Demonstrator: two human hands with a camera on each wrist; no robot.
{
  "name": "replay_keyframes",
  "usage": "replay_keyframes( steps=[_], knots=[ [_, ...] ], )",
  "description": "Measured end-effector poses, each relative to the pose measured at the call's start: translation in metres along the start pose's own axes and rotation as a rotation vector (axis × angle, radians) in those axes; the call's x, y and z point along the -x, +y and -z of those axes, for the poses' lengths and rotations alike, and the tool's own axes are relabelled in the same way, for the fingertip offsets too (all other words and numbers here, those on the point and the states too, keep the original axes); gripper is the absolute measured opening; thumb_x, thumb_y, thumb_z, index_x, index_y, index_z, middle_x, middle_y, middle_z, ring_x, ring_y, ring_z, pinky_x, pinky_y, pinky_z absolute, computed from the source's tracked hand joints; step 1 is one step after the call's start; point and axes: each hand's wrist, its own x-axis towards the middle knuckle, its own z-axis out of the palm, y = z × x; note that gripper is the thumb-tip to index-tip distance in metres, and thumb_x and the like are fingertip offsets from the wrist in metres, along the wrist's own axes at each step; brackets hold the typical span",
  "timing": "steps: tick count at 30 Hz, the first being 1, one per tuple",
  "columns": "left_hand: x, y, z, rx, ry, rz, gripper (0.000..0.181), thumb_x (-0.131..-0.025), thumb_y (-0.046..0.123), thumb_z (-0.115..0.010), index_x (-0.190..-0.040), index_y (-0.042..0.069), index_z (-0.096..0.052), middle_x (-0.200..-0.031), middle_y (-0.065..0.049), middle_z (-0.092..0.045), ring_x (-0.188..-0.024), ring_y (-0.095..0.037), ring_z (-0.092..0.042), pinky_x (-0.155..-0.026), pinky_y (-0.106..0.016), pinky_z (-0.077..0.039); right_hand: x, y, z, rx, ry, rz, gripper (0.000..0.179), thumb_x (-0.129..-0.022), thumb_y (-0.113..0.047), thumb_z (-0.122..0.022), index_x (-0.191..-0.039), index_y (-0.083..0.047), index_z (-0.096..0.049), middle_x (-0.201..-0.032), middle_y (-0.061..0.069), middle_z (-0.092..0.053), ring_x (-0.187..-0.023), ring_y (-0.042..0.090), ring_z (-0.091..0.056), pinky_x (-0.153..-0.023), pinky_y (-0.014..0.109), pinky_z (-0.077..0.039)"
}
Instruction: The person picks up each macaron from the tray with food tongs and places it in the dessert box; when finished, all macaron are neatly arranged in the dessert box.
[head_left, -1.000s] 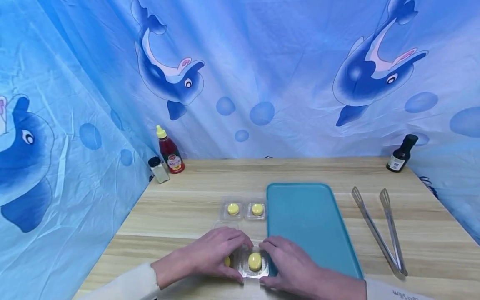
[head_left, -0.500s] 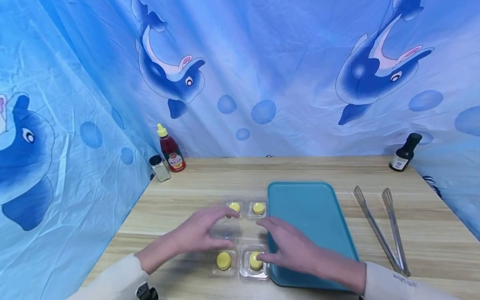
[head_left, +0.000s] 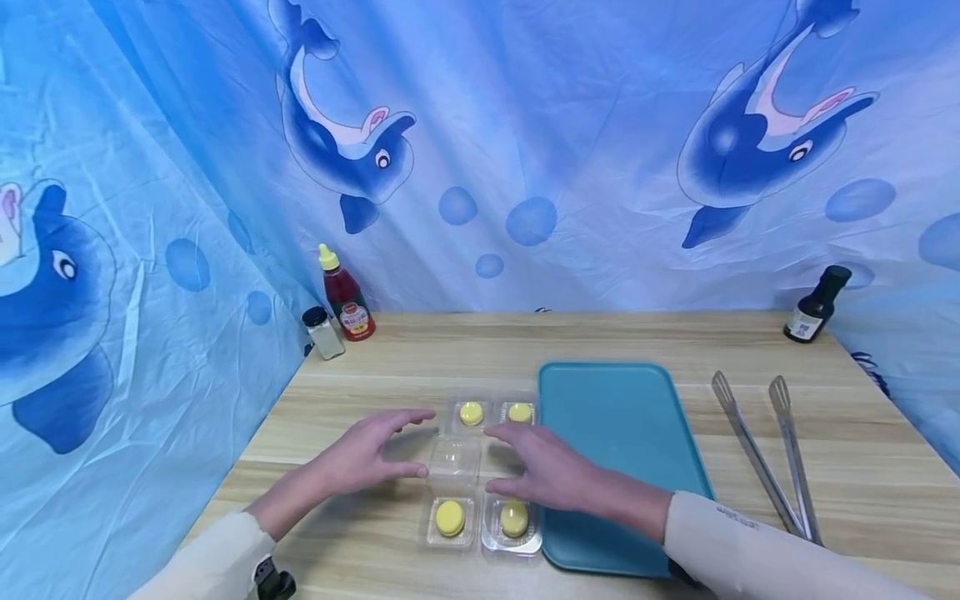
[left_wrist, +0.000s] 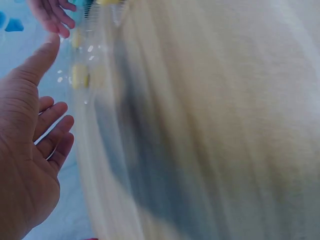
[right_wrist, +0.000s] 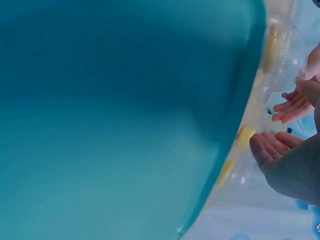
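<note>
My left hand hovers left of an open clear lid, fingers spread and holding nothing. Across from it, my right hand hangs over the tray's left edge with fingers apart, also holding nothing. Yellow macarons sit in small clear plastic boxes. The front left macaron lies in an open box, with the lid behind it. At front right, a macaron is inside a box whose lid appears to be down. Two more macarons, one at back left and one at back right, stand beyond the hands.
A teal tray lies right of the boxes. Metal tongs lie spread farther right. A red sauce bottle and a black-capped shaker stand at back left. A dark bottle stands at back right.
Both hands have let go of the front right box and lifted away from it. The left hand has moved left and back; the right has moved back, then slightly left.
</note>
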Motion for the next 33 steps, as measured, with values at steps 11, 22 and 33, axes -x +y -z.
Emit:
replay_keyframes(
  steps=[11,22,33],
  knots=[
    [0.008,-0.007,-0.014,0.076,-0.041,-0.001,0.076,-0.087,0.034,-0.089,-0.152,0.011,-0.057,-0.149,-0.001,-0.062,-0.133,-0.024,-0.061,-0.112,-0.051,-0.049,-0.015,0.005,-0.02,-0.006,0.029,-0.039,0.06,-0.086,-0.026,-0.091,-0.135,0.001,-0.067,-0.133,0.015,-0.071,-0.121,0.028,-0.068,-0.104,0.044,-0.057],
    [0.006,-0.008,-0.018,0.094,-0.007,-0.024,0.072,-0.087,0.032,-0.089,-0.149,0.013,-0.058,-0.146,0.001,-0.064,-0.128,-0.021,-0.064,-0.108,-0.048,-0.054,-0.019,0.005,-0.028,-0.012,0.078,-0.083,0.06,-0.083,-0.025,-0.093,-0.132,0.0,-0.069,-0.128,0.016,-0.072,-0.113,0.029,-0.07,-0.097,0.043,-0.06],
    [0.004,0.001,-0.005,0.083,0.054,-0.108,0.07,-0.087,0.03,-0.09,-0.146,0.01,-0.06,-0.143,-0.002,-0.066,-0.123,-0.019,-0.065,-0.1,-0.041,-0.058,-0.018,0.0,-0.022,-0.131,0.122,-0.045,0.052,-0.086,-0.016,-0.09,-0.131,0.002,-0.069,-0.126,0.018,-0.073,-0.108,0.035,-0.072,-0.092,0.041,-0.062]
  ],
)
